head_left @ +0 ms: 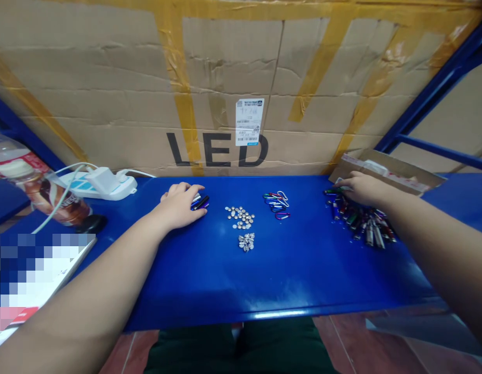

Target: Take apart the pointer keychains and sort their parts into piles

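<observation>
Resting over at least three slim metal tubes (202, 202), silver, black and purple, the left hand (181, 205) spreads its thumb and forefinger on the blue table (210, 280). At the far right, the right hand (353, 187) reaches over a glossy multicoloured pile of metal tubes (375, 234), too tangled to count; whether its fingers pinch one I cannot tell. Between lie at least five carabiners (273, 196), dozens of button cells (241, 214) and one cluster of small silver pieces (246, 242).
</observation>
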A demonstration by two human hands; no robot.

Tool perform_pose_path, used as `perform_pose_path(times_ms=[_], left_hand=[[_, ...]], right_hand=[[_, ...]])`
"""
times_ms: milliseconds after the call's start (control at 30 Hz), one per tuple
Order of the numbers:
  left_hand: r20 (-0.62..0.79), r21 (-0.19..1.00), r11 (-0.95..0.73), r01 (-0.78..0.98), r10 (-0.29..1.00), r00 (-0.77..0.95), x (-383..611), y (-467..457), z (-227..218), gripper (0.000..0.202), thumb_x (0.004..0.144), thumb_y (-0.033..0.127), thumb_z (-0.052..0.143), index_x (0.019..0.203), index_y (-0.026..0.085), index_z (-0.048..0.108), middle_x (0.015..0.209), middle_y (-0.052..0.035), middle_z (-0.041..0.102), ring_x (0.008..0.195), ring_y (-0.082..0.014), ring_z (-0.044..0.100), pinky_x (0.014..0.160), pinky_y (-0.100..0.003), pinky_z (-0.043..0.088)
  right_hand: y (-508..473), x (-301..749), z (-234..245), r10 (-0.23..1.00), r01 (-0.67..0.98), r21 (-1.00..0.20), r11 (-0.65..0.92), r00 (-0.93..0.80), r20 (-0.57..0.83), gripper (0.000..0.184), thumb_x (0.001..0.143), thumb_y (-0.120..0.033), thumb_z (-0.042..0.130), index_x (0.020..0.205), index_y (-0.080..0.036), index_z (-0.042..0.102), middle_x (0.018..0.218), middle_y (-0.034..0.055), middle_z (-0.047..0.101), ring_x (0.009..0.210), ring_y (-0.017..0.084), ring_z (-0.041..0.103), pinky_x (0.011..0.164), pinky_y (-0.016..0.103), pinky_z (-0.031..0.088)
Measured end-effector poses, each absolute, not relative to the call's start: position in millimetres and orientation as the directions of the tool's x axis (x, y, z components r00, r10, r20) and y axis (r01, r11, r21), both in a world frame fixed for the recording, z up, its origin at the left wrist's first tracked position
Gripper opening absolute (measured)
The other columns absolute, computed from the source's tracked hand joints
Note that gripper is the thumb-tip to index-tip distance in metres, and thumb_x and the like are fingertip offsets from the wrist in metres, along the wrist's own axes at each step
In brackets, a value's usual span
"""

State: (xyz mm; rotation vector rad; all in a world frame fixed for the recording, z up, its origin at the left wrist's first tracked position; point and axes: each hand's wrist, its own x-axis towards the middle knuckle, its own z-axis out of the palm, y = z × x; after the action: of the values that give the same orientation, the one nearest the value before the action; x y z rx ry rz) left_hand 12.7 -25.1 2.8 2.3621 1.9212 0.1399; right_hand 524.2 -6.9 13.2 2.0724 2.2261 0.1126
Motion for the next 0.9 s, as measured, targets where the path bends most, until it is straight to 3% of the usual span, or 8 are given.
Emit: perform_pose_path(times_ms=[100,333,400,467,567,667,767,900], left_hand=[[0.034,0.128,-0.211,0.969,0.977,0.209,12.8,-25.1,1.8,0.072,0.084,0.057,0.059,0.151,0.031,0.049,0.147,-0.0157,0.051,0.14,-0.0426,0.041,0.109,-0.06,0.043],[0.072,0.157,-0.241,0.958,0.97,0.233,11.6,-24.1,-0.7,0.069,0.085,0.054,0.06,0.149,0.029,0.052,0.145,-0.0164,0.052,0.139,-0.0425,0.043,0.109,-0.061,0.042],[0.089,0.168,-0.258,0.951,0.965,0.246,11.6,-23.8,-1.6,0.068,0.085,0.053,0.061,0.148,0.028,0.053,0.144,-0.0166,0.053,0.138,-0.0424,0.044,0.11,-0.061,0.041],[0.119,0.182,-0.277,0.944,0.959,0.258,12.3,-23.8,-2.0,0.065,0.086,0.051,0.061,0.146,0.027,0.055,0.143,-0.0163,0.054,0.138,-0.042,0.044,0.111,-0.061,0.04],[0.202,0.216,-0.333,0.918,0.935,0.292,16.1,-25.8,-0.9,0.057,0.087,0.045,0.062,0.14,0.026,0.058,0.139,-0.0143,0.057,0.137,-0.0403,0.045,0.113,-0.061,0.04],[0.318,0.288,-0.453,0.844,0.876,0.362,24.6,-32.2,2.2,0.047,0.09,0.039,0.062,0.134,0.025,0.06,0.135,-0.0119,0.06,0.134,-0.0365,0.048,0.114,-0.059,0.04],[0.407,0.412,-0.598,0.687,0.796,0.449,38.2,-44.1,4.8,0.039,0.093,0.036,0.062,0.13,0.023,0.06,0.131,-0.0106,0.064,0.128,-0.0313,0.055,0.112,-0.054,0.045],[0.395,0.655,-0.653,0.381,0.725,0.564,58.6,-62.6,1.3,0.045,0.094,0.038,0.069,0.134,0.024,0.055,0.133,-0.0107,0.064,0.125,-0.0263,0.061,0.106,-0.045,0.053]], right_hand=[[7.2,534.2,6.7,0.998,0.99,0.124,0.062,-0.057,-0.041,0.029,0.09,-0.008,0.067,0.116,-0.007,0.08,0.107,0.0216,0.064,0.09,0.026,0.06,0.092,0.036,0.043],[8.3,532.3,3.2,0.997,0.993,0.086,0.075,-0.074,-0.018,0.011,0.087,-0.003,0.067,0.087,-0.01,0.076,0.094,0.0168,0.068,0.077,0.02,0.058,0.08,0.033,0.042],[7.5,530.9,5.4,0.999,0.996,0.074,0.043,-0.045,0.022,0.008,0.09,-0.007,0.066,0.087,-0.01,0.073,0.092,0.0178,0.069,0.074,0.019,0.057,0.078,0.036,0.04],[5.7,526.2,11.7,0.996,0.998,0.06,-0.009,0.003,0.088,0.014,0.097,-0.017,0.061,0.101,-0.008,0.071,0.094,0.0207,0.07,0.074,0.019,0.057,0.076,0.038,0.039],[-0.9,504.4,27.3,0.961,0.994,-0.092,-0.054,0.077,0.264,0.029,0.104,-0.027,0.051,0.118,-0.006,0.064,0.104,0.0242,0.07,0.078,0.019,0.06,0.077,0.038,0.039],[-12.5,461.1,41.1,0.934,0.939,-0.337,0.063,0.063,0.351,0.027,0.105,-0.028,0.048,0.114,-0.009,0.066,0.102,0.0202,0.072,0.079,0.018,0.062,0.076,0.036,0.042],[-28.2,406.8,46.2,0.96,0.755,-0.601,0.262,-0.141,0.241,0.02,0.1,-0.029,0.058,0.112,-0.015,0.067,0.081,0.0075,0.072,0.071,0.018,0.066,0.07,0.031,0.048],[-52.8,340.5,42.2,0.793,0.497,-0.675,0.545,-0.567,0.223,0.017,0.093,-0.035,0.069,0.102,-0.021,0.065,0.086,0.0022,0.073,0.071,0.017,0.065,0.065,0.03,0.05]])
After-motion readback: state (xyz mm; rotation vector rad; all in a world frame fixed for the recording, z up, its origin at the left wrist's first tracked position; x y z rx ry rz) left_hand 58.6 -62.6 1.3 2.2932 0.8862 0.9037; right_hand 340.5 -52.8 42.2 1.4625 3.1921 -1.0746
